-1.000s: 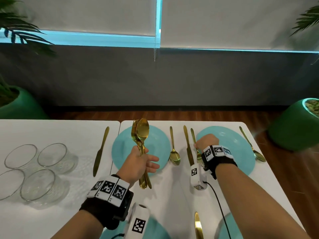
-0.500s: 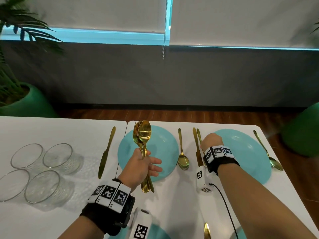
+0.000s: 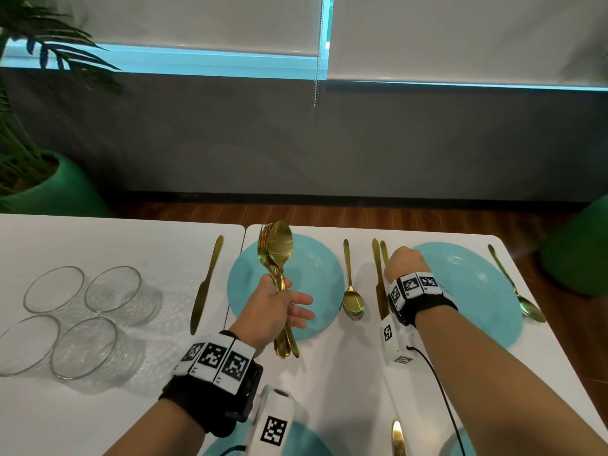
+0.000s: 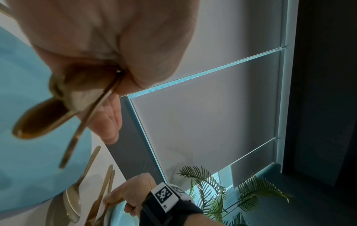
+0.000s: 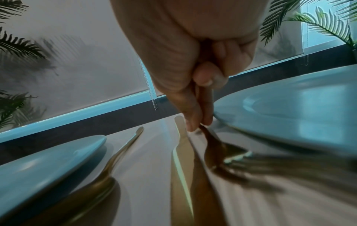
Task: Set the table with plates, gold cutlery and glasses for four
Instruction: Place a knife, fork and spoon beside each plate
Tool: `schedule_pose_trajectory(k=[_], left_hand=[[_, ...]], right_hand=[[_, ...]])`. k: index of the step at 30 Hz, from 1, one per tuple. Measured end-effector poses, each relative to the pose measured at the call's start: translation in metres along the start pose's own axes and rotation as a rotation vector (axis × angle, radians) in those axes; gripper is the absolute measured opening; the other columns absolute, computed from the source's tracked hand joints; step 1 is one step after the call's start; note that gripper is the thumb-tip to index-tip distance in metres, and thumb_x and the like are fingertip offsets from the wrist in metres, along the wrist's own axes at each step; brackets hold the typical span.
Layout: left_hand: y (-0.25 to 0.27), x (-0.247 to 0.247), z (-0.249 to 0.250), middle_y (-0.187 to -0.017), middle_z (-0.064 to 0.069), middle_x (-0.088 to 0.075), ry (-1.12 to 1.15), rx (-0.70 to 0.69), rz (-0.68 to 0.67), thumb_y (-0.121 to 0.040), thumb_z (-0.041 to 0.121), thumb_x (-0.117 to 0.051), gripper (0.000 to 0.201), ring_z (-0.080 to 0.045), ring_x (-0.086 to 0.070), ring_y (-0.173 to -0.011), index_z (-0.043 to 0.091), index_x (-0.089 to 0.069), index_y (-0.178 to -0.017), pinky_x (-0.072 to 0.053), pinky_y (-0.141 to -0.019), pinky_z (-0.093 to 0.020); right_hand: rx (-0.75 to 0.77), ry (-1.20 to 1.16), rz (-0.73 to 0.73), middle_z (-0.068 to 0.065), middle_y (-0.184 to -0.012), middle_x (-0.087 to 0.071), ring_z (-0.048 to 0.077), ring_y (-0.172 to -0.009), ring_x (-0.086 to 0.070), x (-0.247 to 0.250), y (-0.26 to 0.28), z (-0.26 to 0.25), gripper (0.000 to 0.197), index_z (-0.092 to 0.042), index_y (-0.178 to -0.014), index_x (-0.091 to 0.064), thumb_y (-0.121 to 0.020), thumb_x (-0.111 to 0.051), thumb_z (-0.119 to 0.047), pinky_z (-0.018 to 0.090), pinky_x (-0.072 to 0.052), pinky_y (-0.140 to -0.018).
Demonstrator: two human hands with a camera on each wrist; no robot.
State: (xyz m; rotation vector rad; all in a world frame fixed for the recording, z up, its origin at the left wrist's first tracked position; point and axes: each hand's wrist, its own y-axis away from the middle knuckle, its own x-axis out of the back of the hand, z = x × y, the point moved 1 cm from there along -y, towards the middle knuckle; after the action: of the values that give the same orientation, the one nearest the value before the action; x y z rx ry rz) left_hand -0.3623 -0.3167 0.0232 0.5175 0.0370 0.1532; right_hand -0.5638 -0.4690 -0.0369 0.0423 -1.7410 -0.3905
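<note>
The right hand (image 3: pixel 406 264) pinches a gold fork (image 5: pixel 216 146) by its thin handle and holds it low over the table (image 3: pixel 115 245), near the far edge, between a knife (image 3: pixel 378 274) and the far right plate (image 3: pixel 477 291). Thumb and fingers (image 5: pixel 193 113) are curled tight on the handle. The left hand (image 3: pixel 276 307) holds a bunch of spoons and forks (image 3: pixel 278 255) upright over the far left plate (image 3: pixel 316 278). Its thumb side grips the handles, and its other fingers stick out loose.

The cutlery looks hard, thin and shiny, so I think it is slippery and not heavy. The middle of the handle seems the best place to hold. The bunch could slide apart if the grip goes slack.

The glasses (image 3: pixel 113 292) would break easily, and are best held round the side.

I count four glasses near the left edge. Two plates show fully, and two more peek in at the near edge. Three knives and two spoons lie flat. I cannot count the bunch.
</note>
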Motion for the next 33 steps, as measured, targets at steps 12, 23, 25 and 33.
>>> schedule_pose_trajectory(k=[12, 23, 25, 33], left_hand=[[0.000, -0.001, -0.004, -0.092, -0.010, -0.068, -0.005, 0.019, 0.001, -0.098, 0.006, -0.038, 0.012, -0.020, -0.066, -0.067, 0.018, -0.038, -0.097, -0.055, -0.062, -0.027], [0.003, 0.000, -0.004, -0.089, -0.009, -0.062, 0.027, 0.007, 0.042, -0.098, 0.008, -0.040, 0.009, -0.021, -0.064, -0.071, 0.015, -0.045, -0.099, -0.055, -0.066, -0.027], [0.005, 0.001, -0.004, -0.086, -0.009, -0.059, 0.042, -0.001, 0.067, -0.097, 0.006, -0.039, 0.013, -0.022, -0.064, -0.070, 0.015, -0.048, -0.097, -0.055, -0.068, -0.029], [0.009, 0.007, -0.005, -0.079, -0.010, -0.057, 0.058, -0.009, 0.071, -0.097, 0.005, -0.039, 0.014, -0.022, -0.063, -0.069, 0.014, -0.050, -0.098, -0.056, -0.067, -0.030]], right_hand=[[0.056, 0.097, -0.043, 0.008, -0.079, -0.056, 0.021, -0.071, -0.056, -0.001, -0.002, 0.004, 0.012, -0.005, -0.092, -0.062, -0.093, -0.056, -0.016, 0.027, -0.050, -0.069], [0.066, 0.101, -0.035, 0.010, -0.086, -0.059, 0.022, -0.078, -0.059, 0.006, -0.001, 0.008, 0.020, -0.004, -0.099, -0.062, -0.092, -0.059, -0.022, 0.027, -0.049, -0.075], [0.088, 0.129, -0.031, 0.010, -0.094, -0.063, 0.023, -0.086, -0.062, 0.011, 0.002, 0.006, 0.020, -0.005, -0.101, -0.061, -0.093, -0.057, -0.022, 0.027, -0.049, -0.078], [0.052, 0.204, -0.006, 0.004, -0.080, -0.054, 0.018, -0.072, -0.053, 0.004, 0.003, 0.013, 0.021, -0.008, -0.097, -0.064, -0.093, -0.056, -0.027, 0.025, -0.044, -0.067]])
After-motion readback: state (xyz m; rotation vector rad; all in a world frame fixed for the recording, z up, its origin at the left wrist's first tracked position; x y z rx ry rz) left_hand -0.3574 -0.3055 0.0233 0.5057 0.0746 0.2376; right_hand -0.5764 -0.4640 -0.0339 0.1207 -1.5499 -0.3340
